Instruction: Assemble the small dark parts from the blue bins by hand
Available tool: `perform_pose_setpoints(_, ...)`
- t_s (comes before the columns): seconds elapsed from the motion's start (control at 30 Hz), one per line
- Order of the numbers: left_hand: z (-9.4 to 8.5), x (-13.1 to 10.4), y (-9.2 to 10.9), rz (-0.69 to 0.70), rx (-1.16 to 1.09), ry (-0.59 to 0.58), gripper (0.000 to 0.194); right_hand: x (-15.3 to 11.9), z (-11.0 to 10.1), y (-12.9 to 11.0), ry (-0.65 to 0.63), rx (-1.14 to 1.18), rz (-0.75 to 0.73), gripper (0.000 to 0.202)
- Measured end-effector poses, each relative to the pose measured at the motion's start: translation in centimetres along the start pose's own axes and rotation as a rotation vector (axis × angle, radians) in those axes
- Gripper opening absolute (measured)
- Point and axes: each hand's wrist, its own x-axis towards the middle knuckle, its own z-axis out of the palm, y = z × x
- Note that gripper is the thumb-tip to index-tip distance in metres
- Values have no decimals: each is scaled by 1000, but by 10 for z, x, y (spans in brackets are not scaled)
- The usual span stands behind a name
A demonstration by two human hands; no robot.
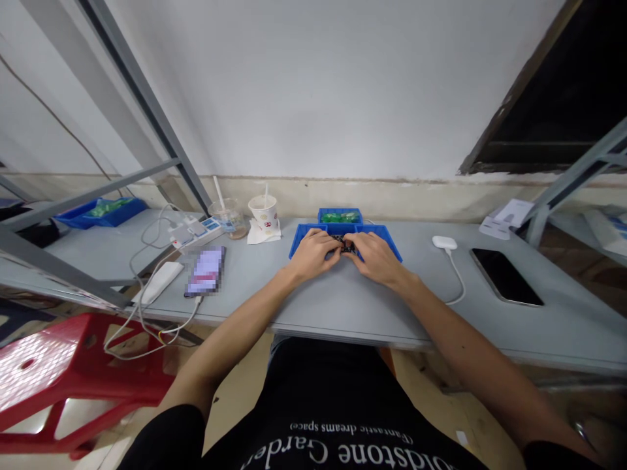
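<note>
Just in front of the blue trays, my left hand (315, 253) and my right hand (372, 254) meet with fingertips closed on a small black piece (348, 246). Its exact kind is too small to make out, and the fingers cover part of it. A blue tray (296, 239) lies behind my left hand, and another blue tray (388, 241) lies behind my right. Between and beyond them stands a blue bin (360, 214) with green pieces (337, 217) in it. My hands hide most of what the nearer trays hold.
To the left are a phone (206, 269) on a cable, a white power bank (164, 282), a power strip (198, 235), a plastic cup (230, 219) and a paper cup (264, 212). To the right lie an earbud case (444, 243) and a dark phone (506, 277). A red stool (83, 372) stands below left.
</note>
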Motion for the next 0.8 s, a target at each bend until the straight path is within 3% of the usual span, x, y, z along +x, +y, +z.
perform_pose_setpoints(0.07, 0, 0, 0, 5, -5, -3, 24, 1, 1, -1, 5, -15, -6, 23)
perform_pose_setpoints(0.33, -2, 0, 0, 4, -22, -11, 24, 0, 0, 0, 18, 33, 31, 36)
perform_pose_setpoints(0.47, -3, 1, 1, 6, -36, -14, 26, 0, 3, 2, 19, 28, 13, 23)
perform_pose_setpoints(0.6, -3, 0, 1, 6, -47, 0, 28, 3, 2, 1, 22, -6, 21, 29)
perform_pose_setpoints(0.7, -4, 1, -1, -43, -48, 73, 29, 3, -3, 3, 114, -22, 55, 31)
perform_pose_setpoints(0.8, -5, 6, -7, -114, -21, 114, 28, 2, -11, 10, 303, -68, 152, 32)
